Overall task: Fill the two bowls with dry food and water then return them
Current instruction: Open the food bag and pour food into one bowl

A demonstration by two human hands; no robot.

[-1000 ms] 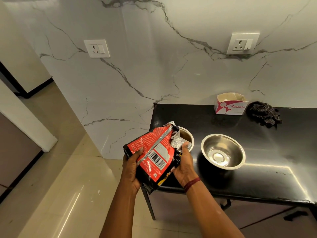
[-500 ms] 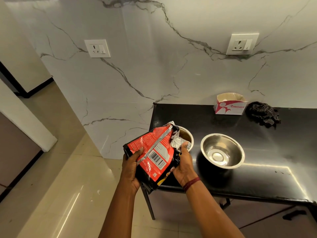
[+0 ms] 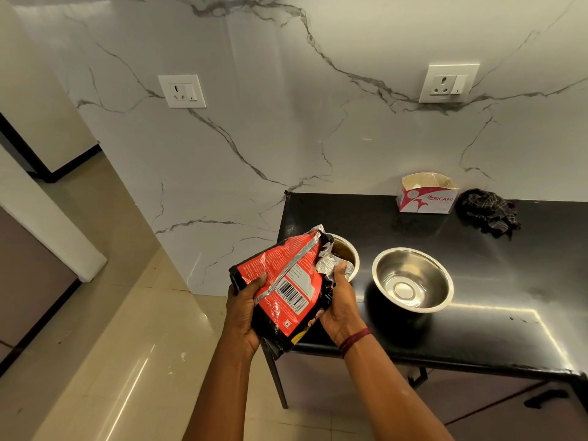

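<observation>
At the left end of the glossy black table (image 3: pixel 496 332), a person holds a crinkled red-and-black foil food pouch (image 3: pixel 286 288) in both hands, tilted so that its torn silver mouth hangs over the nearer-left of two round stainless steel bowls. The left hand (image 3: pixel 243 313) is wrapped around the pouch's lower left edge, thumb across the printed face beside the barcode; the right hand (image 3: pixel 339 305) cups the right side, with its fingers pinching the crumpled foil at the opening. The small steel bowl under the pouch (image 3: pixel 348 254) is half hidden by the packet, but something brown shows inside it, so I judge the dry food to be going in or already largely in; how full it is cannot be told. The larger steel bowl (image 3: pixel 413 280) sits just beside it to the right, apart from it, and looks dry and bare, with only reflections on its base. By that reading the food step is under way, while the water and the return of both bowls are not yet done. Further back near the marbled wall stand a red-and-white open cardboard box (image 3: pixel 426 194) and a dark checked cloth (image 3: pixel 488 208), neither involved.
</observation>
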